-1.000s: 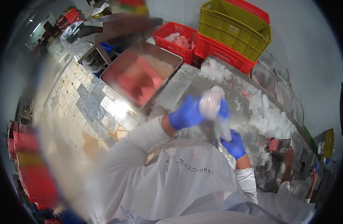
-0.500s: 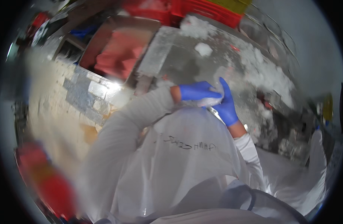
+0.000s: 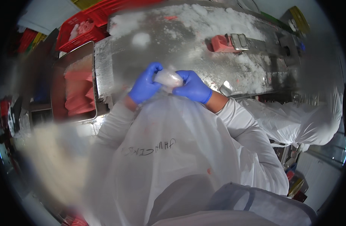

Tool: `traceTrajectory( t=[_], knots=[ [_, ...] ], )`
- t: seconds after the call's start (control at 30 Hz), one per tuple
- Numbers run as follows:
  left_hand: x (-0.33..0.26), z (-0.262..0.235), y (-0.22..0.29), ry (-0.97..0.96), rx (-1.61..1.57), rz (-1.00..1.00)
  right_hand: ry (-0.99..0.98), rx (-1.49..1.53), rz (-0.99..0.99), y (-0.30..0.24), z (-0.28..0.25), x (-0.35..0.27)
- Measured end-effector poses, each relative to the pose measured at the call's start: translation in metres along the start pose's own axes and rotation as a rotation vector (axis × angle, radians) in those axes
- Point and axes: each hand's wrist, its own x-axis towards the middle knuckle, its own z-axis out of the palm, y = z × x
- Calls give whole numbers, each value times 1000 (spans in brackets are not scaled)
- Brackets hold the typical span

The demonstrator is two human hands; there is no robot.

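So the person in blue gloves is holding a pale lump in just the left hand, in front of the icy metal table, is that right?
Not quite. The head view shows both gloved hands on the pale lump: the left hand grips one end and the right hand the other. The rest holds: the gloves are blue and the icy metal table lies just beyond the hands.

Steel table (image 3: 112, 64) carries crushed ice (image 3: 203, 19).
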Motion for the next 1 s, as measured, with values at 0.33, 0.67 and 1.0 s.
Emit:
traceTrajectory(
  t=[0.33,0.67,1.0],
  knots=[
    [36,19,44,-274,-443,-172,235,-315,-381,-32,-63,-24],
    [83,69,5,-387,-299,-202,1325,-964,-538,-251,-419,-56],
    [120,107,-43,-476,-264,-364,429,8,720,153,-370,-37]
  ],
)
